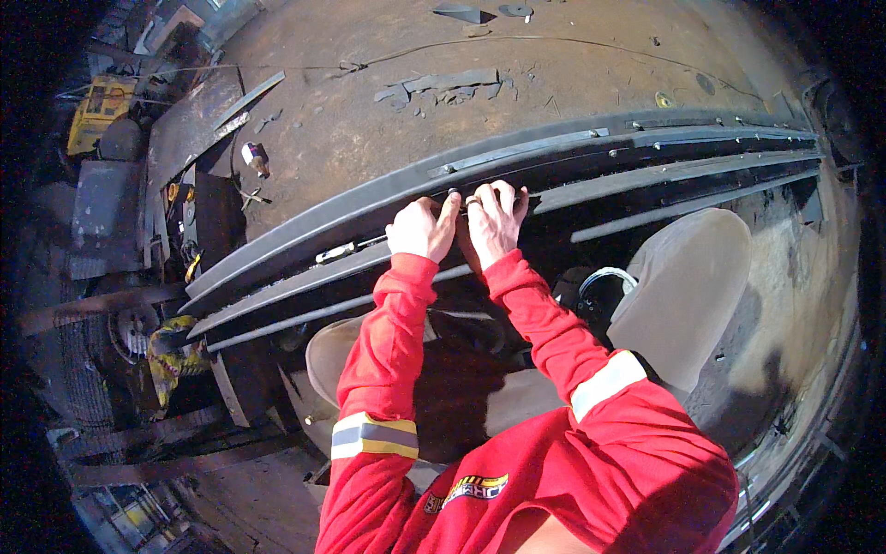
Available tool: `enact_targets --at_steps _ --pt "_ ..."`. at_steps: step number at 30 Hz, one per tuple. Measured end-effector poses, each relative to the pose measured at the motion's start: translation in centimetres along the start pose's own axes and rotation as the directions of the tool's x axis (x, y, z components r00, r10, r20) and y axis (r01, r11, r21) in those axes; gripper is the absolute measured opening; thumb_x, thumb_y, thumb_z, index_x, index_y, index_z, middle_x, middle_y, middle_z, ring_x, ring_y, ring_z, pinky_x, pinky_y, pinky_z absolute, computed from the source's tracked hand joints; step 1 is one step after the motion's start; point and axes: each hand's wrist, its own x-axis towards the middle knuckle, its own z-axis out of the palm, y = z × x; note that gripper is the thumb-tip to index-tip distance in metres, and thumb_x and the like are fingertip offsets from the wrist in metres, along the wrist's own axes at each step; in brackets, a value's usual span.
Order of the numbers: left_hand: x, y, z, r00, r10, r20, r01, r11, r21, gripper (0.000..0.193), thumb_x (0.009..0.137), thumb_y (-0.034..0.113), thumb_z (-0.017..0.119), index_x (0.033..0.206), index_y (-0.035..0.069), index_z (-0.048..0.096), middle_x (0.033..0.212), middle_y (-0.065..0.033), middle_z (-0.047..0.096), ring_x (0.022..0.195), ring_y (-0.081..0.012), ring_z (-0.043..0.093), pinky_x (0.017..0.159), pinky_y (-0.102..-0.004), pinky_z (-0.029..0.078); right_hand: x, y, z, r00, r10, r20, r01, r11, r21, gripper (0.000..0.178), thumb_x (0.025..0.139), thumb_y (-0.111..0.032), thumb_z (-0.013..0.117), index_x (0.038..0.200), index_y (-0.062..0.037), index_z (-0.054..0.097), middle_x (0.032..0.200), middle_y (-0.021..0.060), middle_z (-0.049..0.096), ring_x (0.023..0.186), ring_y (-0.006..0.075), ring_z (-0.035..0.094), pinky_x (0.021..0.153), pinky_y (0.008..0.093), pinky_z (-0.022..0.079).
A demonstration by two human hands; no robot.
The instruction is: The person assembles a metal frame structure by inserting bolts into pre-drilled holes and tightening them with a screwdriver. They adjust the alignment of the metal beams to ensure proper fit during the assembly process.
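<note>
My left hand and right hand are positioned side by side, nearly touching, over the middle of a long dark metal channel. The channel spans the work area in front of me, from lower left to upper right. Fingers of both hands are bent, with little opening; what they grip, if anything, cannot be determined, because the fingertips are largely hidden. A slim silvery piece lies in the channel, left of my left hand. A flat strip with bolt heads runs along the far side, beyond my right hand.
</note>
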Motion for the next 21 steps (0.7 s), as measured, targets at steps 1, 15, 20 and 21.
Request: enact_targets --at_steps 1,15,20,21 --pt "0.0 -0.2 0.0 1.000 0.001 0.004 -0.001 1.000 -0.020 0.064 0.083 0.062 0.051 0.084 0.000 0.069 0.081 -0.0253 0.065 0.084 -0.0410 0.065 0.076 -0.0439 0.050 -0.1 0.1 0.2 1.000 -0.009 -0.002 0.009 1.000 -0.009 0.010 0.079 -0.018 0.059 0.076 -0.0098 0.064 0.095 0.0021 0.056 0.113 0.0252 0.046 0.107 0.0616 0.020" --pt "1.9 -1.0 2.4 0.997 0.067 0.029 -0.059 0.975 -0.212 0.049 0.073 0.047 0.064 0.070 -0.002 0.070 0.065 -0.0237 0.063 0.065 -0.0345 0.066 0.064 -0.0385 0.052 0.5 -0.2 -1.9 0.999 0.019 0.027 -0.021 0.996 0.088 0.016 0.075 -0.016 0.058 0.081 -0.0021 0.065 0.098 0.0109 0.053 0.111 0.0295 0.045 0.111 0.0508 0.022" --pt "1.6 -0.1 3.2 0.980 0.048 -0.192 -0.054 0.998 -0.028 0.048 0.069 0.049 0.070 0.068 0.002 0.071 0.065 -0.0194 0.065 0.064 -0.0318 0.067 0.065 -0.0386 0.053 0.3 0.1 -1.2 0.998 0.041 -0.039 -0.035 0.989 0.142 0.016 0.077 -0.015 0.057 0.082 -0.0008 0.063 0.097 0.0122 0.053 0.109 0.0312 0.045 0.108 0.0486 0.027" --pt "1.4 0.0 3.0 0.983 0.054 -0.176 -0.057 0.998 -0.015 0.049 0.069 0.052 0.069 0.070 0.002 0.071 0.065 -0.0194 0.065 0.064 -0.0325 0.067 0.065 -0.0388 0.053 0.3 0.2 -1.1 0.997 0.046 -0.058 -0.035 0.986 0.165 0.016 0.077 -0.015 0.057 0.082 -0.0012 0.063 0.096 0.0122 0.053 0.109 0.0314 0.045 0.107 0.0485 0.027"
